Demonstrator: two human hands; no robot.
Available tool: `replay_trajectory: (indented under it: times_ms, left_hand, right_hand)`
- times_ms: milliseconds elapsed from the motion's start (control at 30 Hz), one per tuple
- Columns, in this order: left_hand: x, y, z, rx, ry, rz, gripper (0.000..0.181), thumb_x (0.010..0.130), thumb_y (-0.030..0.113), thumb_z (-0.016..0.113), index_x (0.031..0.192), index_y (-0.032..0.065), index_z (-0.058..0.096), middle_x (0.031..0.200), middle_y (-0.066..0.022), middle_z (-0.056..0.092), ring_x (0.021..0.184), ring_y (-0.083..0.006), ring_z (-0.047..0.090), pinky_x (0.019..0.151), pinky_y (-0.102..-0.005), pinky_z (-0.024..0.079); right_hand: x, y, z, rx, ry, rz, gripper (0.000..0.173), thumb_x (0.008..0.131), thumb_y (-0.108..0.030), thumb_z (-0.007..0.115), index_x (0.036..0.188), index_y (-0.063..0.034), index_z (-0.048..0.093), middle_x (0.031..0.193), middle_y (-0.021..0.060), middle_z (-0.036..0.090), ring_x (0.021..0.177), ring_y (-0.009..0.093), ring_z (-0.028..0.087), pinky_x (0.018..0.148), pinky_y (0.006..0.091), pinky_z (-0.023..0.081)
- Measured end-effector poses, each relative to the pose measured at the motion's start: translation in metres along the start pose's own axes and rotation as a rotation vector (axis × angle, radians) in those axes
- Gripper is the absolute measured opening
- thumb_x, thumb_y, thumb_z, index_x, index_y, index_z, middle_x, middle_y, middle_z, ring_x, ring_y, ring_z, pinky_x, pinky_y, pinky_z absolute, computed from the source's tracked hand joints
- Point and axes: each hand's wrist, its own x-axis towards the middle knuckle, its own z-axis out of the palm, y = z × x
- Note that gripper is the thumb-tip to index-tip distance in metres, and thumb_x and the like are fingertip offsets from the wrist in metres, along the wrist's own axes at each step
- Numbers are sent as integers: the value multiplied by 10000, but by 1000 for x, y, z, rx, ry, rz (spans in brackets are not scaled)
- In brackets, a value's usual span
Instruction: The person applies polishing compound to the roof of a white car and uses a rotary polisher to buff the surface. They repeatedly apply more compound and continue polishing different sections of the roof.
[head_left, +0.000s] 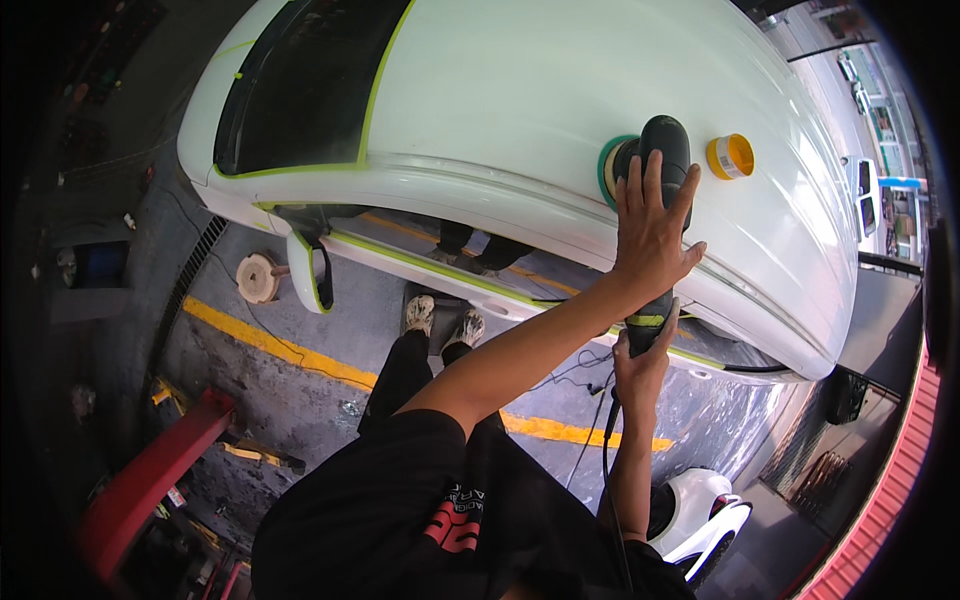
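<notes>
My left hand (654, 225) rests spread over the black head of a corded polisher (664, 146). Below it, my right hand (643, 367) is wrapped around the polisher's rear handle, where the power cord (609, 442) leaves. The polisher's round pad (619, 169), with a green edge, is against the white car roof (510, 90); my fingers hide part of it. Just right of the polisher head, a small yellow cylindrical container (730, 156) bearing a label sits on the roof. Green masking tape (386, 67) borders the windshield (307, 90) and the side window trim.
My shoes stand on a dark raised platform (442, 304) beside the car. The taped side mirror (307, 274) juts out near a round stool (257, 277). Cables (574, 371) trail over the floor. A red lift arm (161, 472) is behind left; another white vehicle (697, 510) is behind right.
</notes>
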Motion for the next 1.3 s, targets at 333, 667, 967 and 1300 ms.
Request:
replay_trajectory:
  times_ms: [333, 667, 967, 1300]
  left_hand:
    - [43, -118, -123, 176, 138, -88, 638, 673, 188, 849, 1295, 121, 728, 1671, -300, 302, 1479, -584, 340, 1155, -606, 423]
    - [52, -237, -262, 226, 310, -196, 571, 741, 188, 834, 1298, 105, 744, 1632, -304, 372, 1462, -424, 475, 1168, -470, 437]
    - [47, -116, -125, 196, 179, -146, 570, 742, 216, 835, 1290, 89, 744, 1670, -241, 371, 1525, -543, 309, 1236, -579, 329]
    - [20, -79, -82, 80, 91, -37, 551, 698, 163, 842, 1235, 85, 750, 1679, -264, 333, 1514, -634, 237, 1189, -669, 354]
  right_hand:
    - [3, -76, 91, -173, -246, -144, 1074, 875, -168, 747, 1691, -101, 51, 969, 342, 725, 816, 556, 707, 720, 583, 576]
    - [20, -180, 164, -109, -597, -417, 987, 983, -282, 722, 1716, -163, 72, 1118, 276, 670, 855, 489, 710, 699, 542, 581]
    - [8, -76, 59, 68, -277, -266, 861, 1055, -316, 645, 1715, -173, 111, 1031, 293, 732, 846, 456, 735, 733, 508, 571]
    - [-26, -23, 34, 179, -319, 35, 792, 1092, -331, 531, 1709, -70, 107, 1109, 215, 684, 915, 292, 678, 828, 403, 541]
